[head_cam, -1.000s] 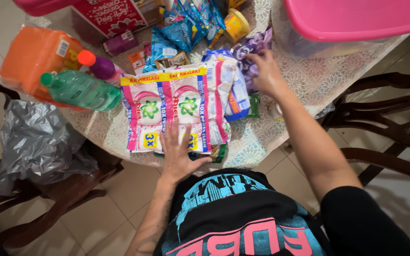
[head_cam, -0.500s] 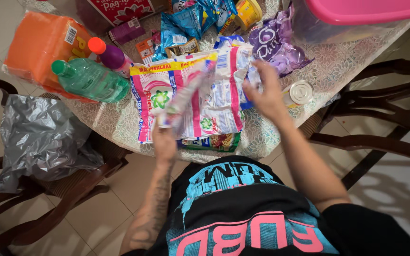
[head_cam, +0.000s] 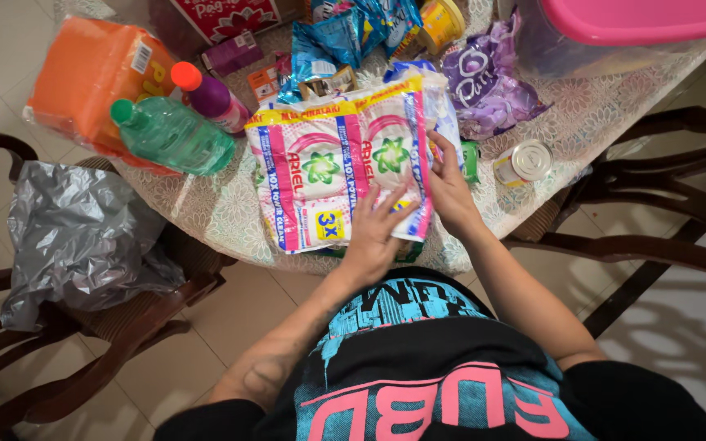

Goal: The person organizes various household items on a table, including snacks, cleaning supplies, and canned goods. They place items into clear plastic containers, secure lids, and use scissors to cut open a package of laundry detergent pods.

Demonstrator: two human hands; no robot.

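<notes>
A stack of white, pink and blue detergent sachet strips (head_cam: 332, 167) lies on the table's near edge. My left hand (head_cam: 373, 229) presses flat on its lower right part, fingers spread. My right hand (head_cam: 449, 189) grips the stack's right edge, thumb on top. A green packet peeks out from under the stack, mostly hidden.
A green bottle (head_cam: 175, 135), a purple bottle (head_cam: 210, 94) and an orange pack (head_cam: 91, 82) lie at the left. Purple bag (head_cam: 488, 82), tin can (head_cam: 525, 162), blue snack packs (head_cam: 345, 33), a pink-lidded tub (head_cam: 614, 24). Chair with grey plastic bag (head_cam: 75, 237) left; wooden chair (head_cam: 663, 212) right.
The sachet strips, lifted and flipped half a second ago, now lie flat again. My left hand has come down on top of them and my right hand has moved to the stack's right edge.
</notes>
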